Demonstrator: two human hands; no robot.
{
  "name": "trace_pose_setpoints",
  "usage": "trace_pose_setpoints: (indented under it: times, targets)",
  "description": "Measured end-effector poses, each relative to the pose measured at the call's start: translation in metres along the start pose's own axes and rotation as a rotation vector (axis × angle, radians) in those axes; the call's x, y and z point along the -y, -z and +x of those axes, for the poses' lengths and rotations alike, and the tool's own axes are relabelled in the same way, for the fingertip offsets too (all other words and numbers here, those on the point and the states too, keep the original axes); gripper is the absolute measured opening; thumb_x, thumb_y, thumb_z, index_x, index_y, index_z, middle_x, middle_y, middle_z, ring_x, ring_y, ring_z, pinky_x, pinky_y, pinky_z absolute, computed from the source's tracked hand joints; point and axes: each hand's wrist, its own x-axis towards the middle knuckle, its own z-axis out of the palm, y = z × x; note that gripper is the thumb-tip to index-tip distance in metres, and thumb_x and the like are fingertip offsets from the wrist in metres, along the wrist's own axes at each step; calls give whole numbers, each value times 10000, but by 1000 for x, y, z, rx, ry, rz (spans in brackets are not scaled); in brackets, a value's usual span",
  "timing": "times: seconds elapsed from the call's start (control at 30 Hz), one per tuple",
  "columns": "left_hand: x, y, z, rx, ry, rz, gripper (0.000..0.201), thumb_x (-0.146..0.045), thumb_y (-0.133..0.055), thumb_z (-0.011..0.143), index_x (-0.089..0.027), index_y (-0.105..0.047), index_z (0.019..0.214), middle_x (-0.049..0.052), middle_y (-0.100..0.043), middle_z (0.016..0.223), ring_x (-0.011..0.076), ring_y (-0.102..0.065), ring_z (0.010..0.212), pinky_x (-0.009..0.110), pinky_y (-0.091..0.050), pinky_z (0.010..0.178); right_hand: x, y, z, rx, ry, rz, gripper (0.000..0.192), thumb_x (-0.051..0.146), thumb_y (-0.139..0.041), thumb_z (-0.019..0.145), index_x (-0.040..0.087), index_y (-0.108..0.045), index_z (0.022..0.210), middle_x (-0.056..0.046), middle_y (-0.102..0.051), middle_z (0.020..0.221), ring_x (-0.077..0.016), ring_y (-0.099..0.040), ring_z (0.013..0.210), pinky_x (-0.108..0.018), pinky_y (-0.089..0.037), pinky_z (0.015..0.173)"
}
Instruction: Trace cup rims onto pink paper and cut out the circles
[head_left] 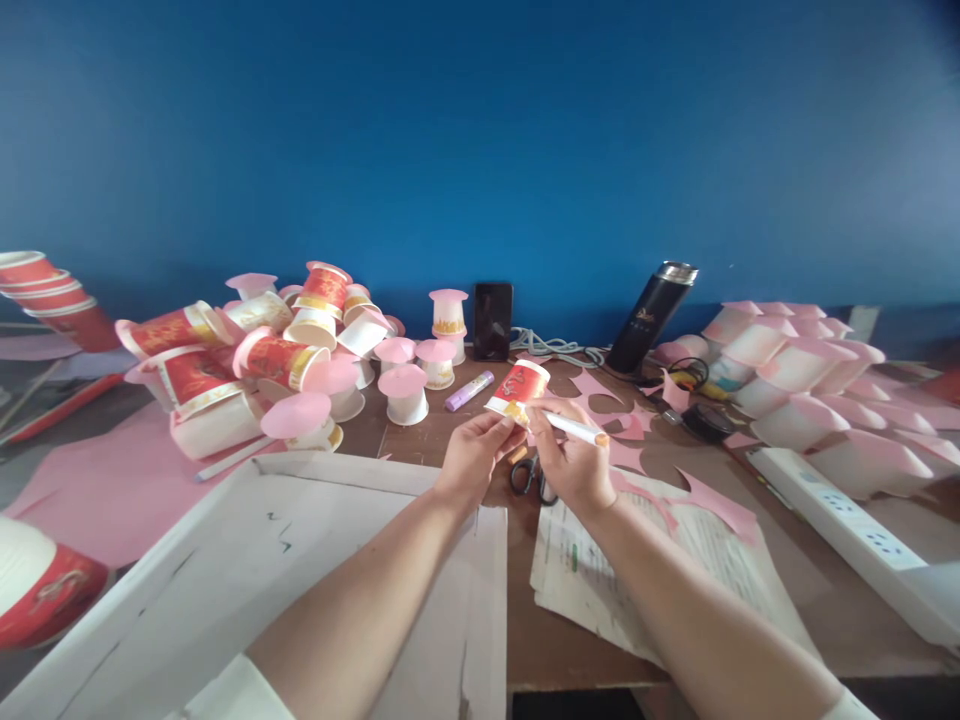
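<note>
The left hand (474,452) grasps a small red and white paper cup (519,388) by its lower edge, with fingers closed around it. The cup is tilted and is held above the brown wooden table (525,620), a little in front of the person. The right hand (571,462) is closed around a thin white pen with an orange end (576,430), and the pen's other end touches the cup or is just beside it; I cannot tell which. Under the hands, a pair of black scissors (529,474) lies on the table. A purple glue stick (469,391) lies near, behind the cup. Pink paper scraps (622,425) are spread to the right. On the left stands a heap of red paper cups with pink paper lids (255,360).
</note>
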Motion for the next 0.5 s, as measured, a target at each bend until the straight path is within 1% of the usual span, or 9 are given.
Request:
trace_pose_setpoints:
  times: [0.07, 0.23, 0.4, 0.5]
  targets:
    - [0, 0, 0, -2, 3, 6, 237, -352, -786, 636, -148, -705, 728, 43, -678, 795, 144, -620, 780, 337, -453, 895, 1, 0, 0, -8, -7, -9, 141, 272, -522, 891, 198, -641, 902, -58, -688, 864, -185, -652, 815, -318, -523, 755]
    - [-1, -2, -1, -6, -10, 4, 232, -352, -778, 645, -144, -697, 707, 48, -675, 791, 145, -618, 792, 336, -448, 907, 3, 3, 1, -80, -25, -64, 141, 288, -534, 884, 195, -636, 854, -48, -680, 801, -177, -657, 764, -298, -527, 712]
    - [-2, -2, -2, -4, -1, 9, 226, -349, -777, 648, -144, -696, 700, 43, -673, 770, 141, -620, 768, 337, -453, 896, 3, 3, 1, -42, -26, -46, 156, 293, -519, 893, 193, -636, 872, -56, -683, 821, -183, -658, 782, -309, -526, 720]
    - [-2, -1, -2, -6, 3, -4, 224, -340, -777, 652, -138, -699, 713, 44, -673, 775, 138, -624, 771, 335, -450, 905, 4, 2, 1, -41, -40, -62, 170, 312, -513, 896, 196, -633, 866, -56, -680, 814, -181, -655, 758, -300, -526, 690]
